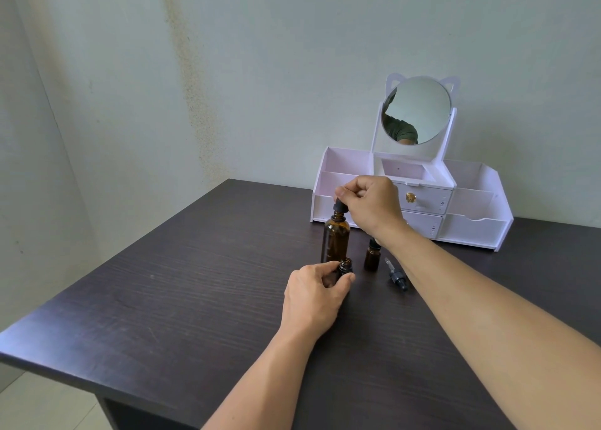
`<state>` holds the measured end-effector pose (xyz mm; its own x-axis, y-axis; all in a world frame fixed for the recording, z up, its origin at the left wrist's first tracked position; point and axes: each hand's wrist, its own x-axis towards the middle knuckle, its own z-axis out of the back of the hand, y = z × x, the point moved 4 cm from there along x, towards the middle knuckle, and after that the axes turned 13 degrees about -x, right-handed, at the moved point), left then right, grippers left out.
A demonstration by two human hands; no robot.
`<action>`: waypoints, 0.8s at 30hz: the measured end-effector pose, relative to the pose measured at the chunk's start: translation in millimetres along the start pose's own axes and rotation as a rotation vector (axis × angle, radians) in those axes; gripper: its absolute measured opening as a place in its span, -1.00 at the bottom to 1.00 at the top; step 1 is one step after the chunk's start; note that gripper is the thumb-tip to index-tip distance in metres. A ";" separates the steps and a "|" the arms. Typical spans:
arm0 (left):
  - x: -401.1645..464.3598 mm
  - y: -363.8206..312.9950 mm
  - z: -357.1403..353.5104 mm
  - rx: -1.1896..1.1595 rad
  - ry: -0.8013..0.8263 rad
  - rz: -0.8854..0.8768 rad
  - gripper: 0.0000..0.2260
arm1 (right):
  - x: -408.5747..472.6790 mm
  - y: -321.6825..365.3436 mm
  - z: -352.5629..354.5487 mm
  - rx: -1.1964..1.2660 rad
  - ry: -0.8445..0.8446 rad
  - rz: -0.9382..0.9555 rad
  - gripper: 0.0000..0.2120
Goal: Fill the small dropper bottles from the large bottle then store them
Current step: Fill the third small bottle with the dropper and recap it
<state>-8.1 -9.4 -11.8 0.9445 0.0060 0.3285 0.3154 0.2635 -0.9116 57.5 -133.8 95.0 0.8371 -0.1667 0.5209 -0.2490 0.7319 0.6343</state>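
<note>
Nearest, left hand (313, 294) reaches in from below, fingers and thumb curled round an uncapped small dropper bottle (345, 264) standing on the dark tabletop (162, 299), touching the front of the large amber bottle (336, 239). Loose dropper cap (396, 274) lies right of the large bottle. Second small bottle (371, 256), capped, stands between them, partly hidden by the forearm. Right hand (370, 203) arches over the large bottle, fingertips pinching its black dropper top (340, 206). White organizer with mirror (419, 182) behind the large bottle.
</note>
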 end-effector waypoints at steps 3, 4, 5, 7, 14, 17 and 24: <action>-0.8 -0.4 0.6 -0.006 0.003 0.003 -0.57 | 0.4 -1.0 -0.8 0.000 0.012 0.006 -0.90; -1.1 -0.4 0.8 -0.006 0.002 0.004 -0.57 | 0.3 -1.2 -0.7 0.002 0.015 0.007 -0.90; -1.2 -0.3 0.9 -0.005 0.002 0.004 -0.57 | 0.1 -1.4 -0.8 0.003 0.018 0.009 -0.90; -1.2 -0.2 0.8 -0.005 0.005 0.006 -0.56 | -0.9 -1.1 -0.8 -0.003 0.022 0.021 -0.90; -1.2 -0.4 0.6 -0.013 -0.001 0.010 -0.55 | -8.0 8.4 0.9 -0.077 0.033 0.106 -0.90; -1.5 -0.8 -0.1 -0.015 0.002 0.003 -0.56 | -8.2 7.3 0.9 -0.070 0.029 0.105 -0.90; -1.1 0.2 0.4 -0.009 -0.001 0.002 -0.55 | -9.0 6.1 1.6 -0.052 0.021 0.082 -0.91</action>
<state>-9.1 -9.0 -12.2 0.9450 0.0072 0.3269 0.3144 0.2543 -0.9146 47.7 -129.0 95.1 0.8253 -0.0911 0.5573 -0.2919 0.7759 0.5592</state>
